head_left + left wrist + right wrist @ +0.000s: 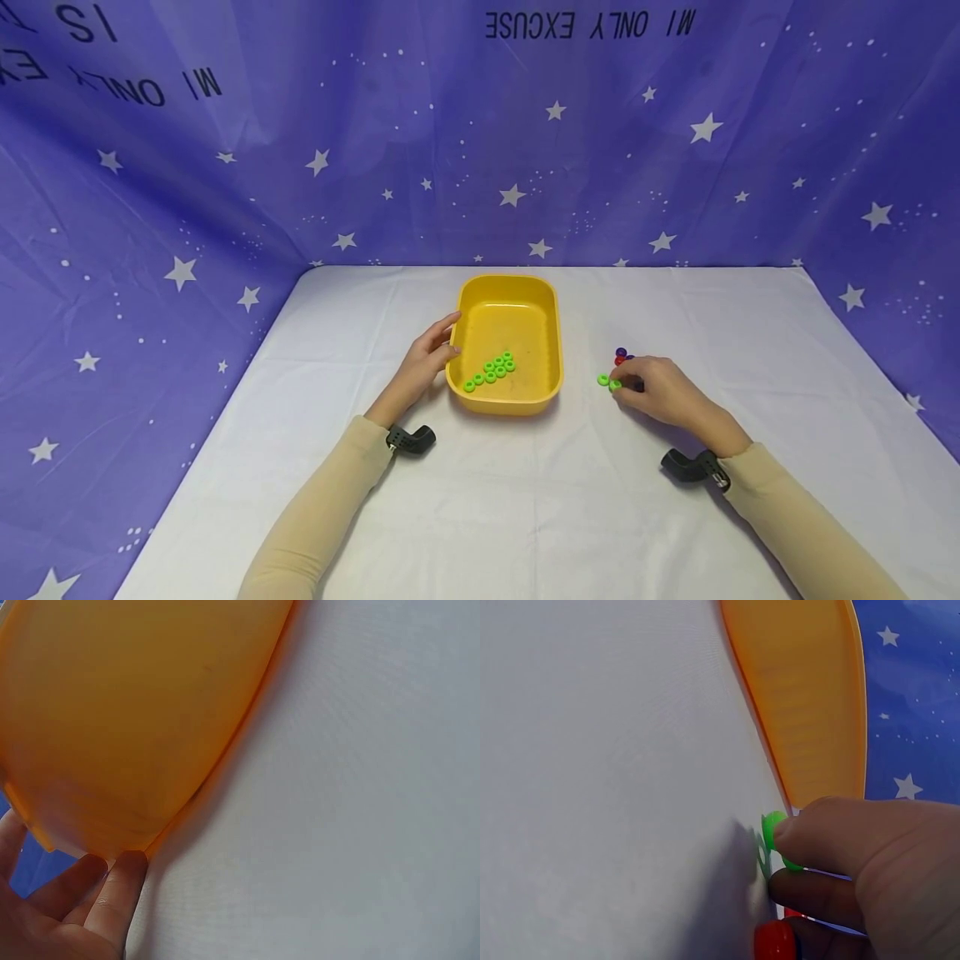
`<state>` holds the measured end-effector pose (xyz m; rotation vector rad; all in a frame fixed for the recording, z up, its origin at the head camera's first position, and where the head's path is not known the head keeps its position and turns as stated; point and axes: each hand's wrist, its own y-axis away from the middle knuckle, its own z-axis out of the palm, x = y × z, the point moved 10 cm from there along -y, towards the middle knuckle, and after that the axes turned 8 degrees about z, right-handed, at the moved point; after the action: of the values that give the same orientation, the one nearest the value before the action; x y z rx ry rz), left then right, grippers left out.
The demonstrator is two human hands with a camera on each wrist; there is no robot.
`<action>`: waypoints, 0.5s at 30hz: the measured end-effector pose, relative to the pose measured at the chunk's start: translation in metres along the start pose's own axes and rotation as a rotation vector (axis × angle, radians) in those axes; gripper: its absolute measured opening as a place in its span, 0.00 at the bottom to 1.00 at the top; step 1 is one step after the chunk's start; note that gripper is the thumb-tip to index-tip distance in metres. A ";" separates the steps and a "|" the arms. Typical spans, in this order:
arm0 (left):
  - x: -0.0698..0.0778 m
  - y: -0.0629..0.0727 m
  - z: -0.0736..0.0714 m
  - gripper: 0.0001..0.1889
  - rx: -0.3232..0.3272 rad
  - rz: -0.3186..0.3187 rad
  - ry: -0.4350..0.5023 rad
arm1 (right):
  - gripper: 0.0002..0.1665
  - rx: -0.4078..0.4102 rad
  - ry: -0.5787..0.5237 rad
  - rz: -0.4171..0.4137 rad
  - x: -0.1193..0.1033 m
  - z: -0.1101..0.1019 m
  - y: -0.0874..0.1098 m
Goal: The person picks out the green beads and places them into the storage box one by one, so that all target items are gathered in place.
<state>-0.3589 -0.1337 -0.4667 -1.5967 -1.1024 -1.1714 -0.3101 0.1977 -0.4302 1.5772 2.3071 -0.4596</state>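
Note:
A yellow plastic bin stands on the white cloth with several small green ring beads inside, toward its near left part. My left hand rests against the bin's left side, thumb and fingertips at the rim; in the left wrist view straight fingers touch the outer wall. To the bin's right, my right hand pinches a green bead between thumb and index finger, low over the cloth. Beside it lies another green bead.
Red and purple beads lie just beyond the right fingers, which partly hide the group. A red bead shows near the lower fingers in the right wrist view. A purple star-patterned curtain hangs along the table's back and sides.

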 end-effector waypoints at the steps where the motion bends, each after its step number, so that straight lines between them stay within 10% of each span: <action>1: 0.001 0.000 0.000 0.35 -0.004 -0.005 0.000 | 0.07 0.002 0.002 -0.001 0.000 0.000 0.000; 9: 0.036 0.015 0.004 0.35 -0.011 -0.007 0.003 | 0.08 0.045 0.011 -0.041 -0.001 -0.004 0.000; 15: 0.008 0.004 0.000 0.34 0.016 0.020 0.015 | 0.10 0.071 0.006 -0.051 -0.003 -0.009 -0.003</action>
<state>-0.3534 -0.1330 -0.4592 -1.5811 -1.0810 -1.1564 -0.3125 0.1977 -0.4209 1.5560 2.3650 -0.5557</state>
